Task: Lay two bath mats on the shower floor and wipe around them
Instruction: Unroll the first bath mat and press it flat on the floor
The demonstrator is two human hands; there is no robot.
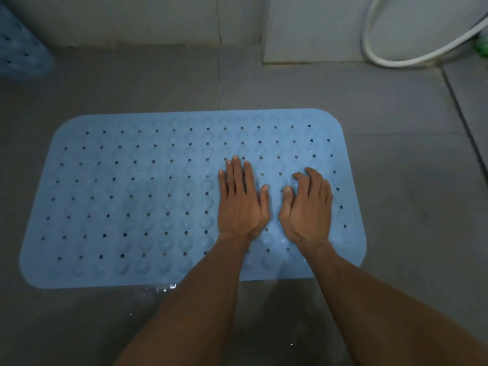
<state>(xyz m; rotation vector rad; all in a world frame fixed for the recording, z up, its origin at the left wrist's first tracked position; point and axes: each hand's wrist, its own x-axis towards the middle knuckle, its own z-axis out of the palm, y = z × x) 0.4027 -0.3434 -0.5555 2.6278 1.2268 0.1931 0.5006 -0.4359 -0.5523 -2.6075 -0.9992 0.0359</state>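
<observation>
A light blue rubber bath mat (132, 196) with rows of small holes and round bumps lies flat on the grey tiled shower floor (396, 167). My left hand (241, 199) rests palm down on the mat's right half, fingers straight and close together. My right hand (309, 207) lies beside it, also palm down on the mat, with the fingers slightly curled. Neither hand holds anything. A second blue mat (18, 46) with the same holes stands at the far left edge, only partly in view.
A white shower hose (390, 59) loops along the wall at the back right. Something green (482, 47) shows at the right edge. Light tiled walls (158, 19) rise behind the floor. Small white specks (169, 287) lie by the mat's near edge.
</observation>
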